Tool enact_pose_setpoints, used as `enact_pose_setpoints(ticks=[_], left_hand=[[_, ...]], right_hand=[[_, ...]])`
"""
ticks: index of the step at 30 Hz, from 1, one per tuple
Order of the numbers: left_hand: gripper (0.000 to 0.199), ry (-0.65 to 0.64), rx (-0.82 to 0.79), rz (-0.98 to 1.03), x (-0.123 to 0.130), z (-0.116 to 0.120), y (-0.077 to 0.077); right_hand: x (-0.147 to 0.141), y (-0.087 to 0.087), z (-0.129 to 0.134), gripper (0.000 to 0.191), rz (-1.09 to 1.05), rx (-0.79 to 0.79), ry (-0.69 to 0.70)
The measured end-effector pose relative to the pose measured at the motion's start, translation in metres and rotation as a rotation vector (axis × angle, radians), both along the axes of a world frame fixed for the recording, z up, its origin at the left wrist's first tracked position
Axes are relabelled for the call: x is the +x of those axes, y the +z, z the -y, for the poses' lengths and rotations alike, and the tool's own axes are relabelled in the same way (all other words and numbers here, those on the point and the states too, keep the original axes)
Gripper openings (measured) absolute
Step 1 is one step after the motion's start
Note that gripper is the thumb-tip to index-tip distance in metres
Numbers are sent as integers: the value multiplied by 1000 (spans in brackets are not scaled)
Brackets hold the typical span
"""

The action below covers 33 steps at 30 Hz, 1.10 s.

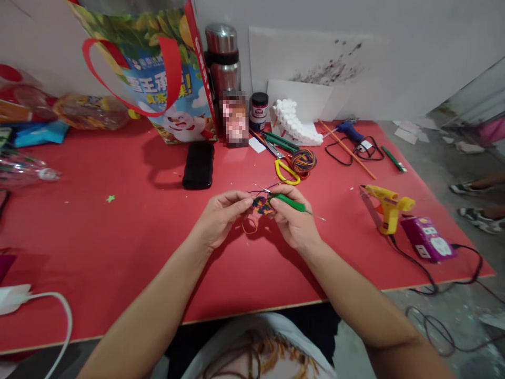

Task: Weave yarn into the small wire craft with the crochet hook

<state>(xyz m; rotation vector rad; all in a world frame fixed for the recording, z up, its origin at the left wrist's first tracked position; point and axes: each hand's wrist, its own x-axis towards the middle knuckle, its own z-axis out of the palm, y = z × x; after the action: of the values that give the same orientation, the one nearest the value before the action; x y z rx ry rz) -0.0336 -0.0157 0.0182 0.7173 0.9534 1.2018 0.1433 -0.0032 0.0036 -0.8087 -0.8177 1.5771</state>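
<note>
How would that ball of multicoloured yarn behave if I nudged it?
The yarn ball looks rounded, so it might roll a little. It is wound from thin strands, so probably light and squashy. The yellow-handled scissors seem to lie right against it, so could slow it there.

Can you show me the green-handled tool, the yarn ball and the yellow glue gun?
Green-handled tool (291,202): head view, on its green handle.
Yarn ball (303,161): head view, on its wound strands.
Yellow glue gun (390,210): head view, on its yellow body.
</note>
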Motion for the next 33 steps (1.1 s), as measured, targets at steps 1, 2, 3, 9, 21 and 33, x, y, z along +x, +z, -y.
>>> enact_pose_setpoints(ticks=[1, 2, 3, 9, 21, 33], left_hand=[[25, 0, -4, -1, -1, 0, 0], [29, -15, -8, -1, -1, 0, 0], [33, -37, -10, -2, -1, 1, 0], [26, -9, 50, -13, 6, 4, -4], [33, -46, 3, 4, 5, 3, -5], [39, -137, -132, 170, 6, 3, -6]], right_hand=[[0, 0, 0, 24, -11, -5, 2], [0, 0, 0, 24, -11, -1, -1], [0, 0, 0, 24, -1, 9, -10], [2, -5, 6, 23, 165, 186, -79], [-3, 1, 3, 25, 24, 30, -77], [0, 2, 0, 25, -151, -70, 96]])
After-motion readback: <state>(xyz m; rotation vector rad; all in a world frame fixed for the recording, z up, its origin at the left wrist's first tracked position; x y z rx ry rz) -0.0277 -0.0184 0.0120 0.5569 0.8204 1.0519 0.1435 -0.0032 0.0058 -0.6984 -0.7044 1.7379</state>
